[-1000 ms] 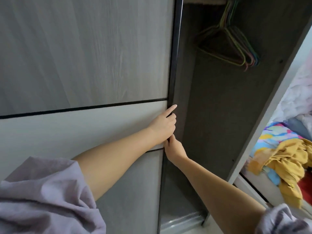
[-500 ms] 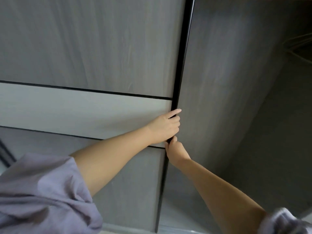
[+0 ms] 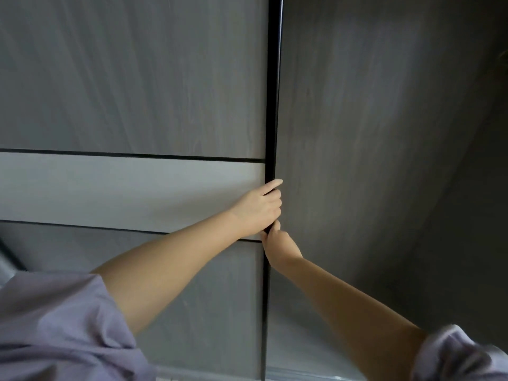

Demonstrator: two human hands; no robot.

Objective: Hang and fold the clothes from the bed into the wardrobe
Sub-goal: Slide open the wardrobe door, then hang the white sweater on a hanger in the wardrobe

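Observation:
A grey wood-grain sliding wardrobe door (image 3: 132, 92) with a pale middle band fills the left of the view. Its black vertical edge (image 3: 274, 86) runs down the middle. My left hand (image 3: 258, 209) is curled around that edge at the pale band, forefinger pointing out. Just below it, my right hand (image 3: 279, 247) grips the same edge from the inside. To the right lies the dark wardrobe interior (image 3: 371, 133). The clothes and the bed are out of view.
The wardrobe's bottom track (image 3: 302, 376) shows at the lower edge. My lilac sleeves (image 3: 55, 331) fill the bottom corners. A faint trace of hangers (image 3: 504, 55) sits at the far right edge.
My view has swung left: the bed, the clothes pile and most of the hangers have left the frame. Both hands have kept their hold on the door edge.

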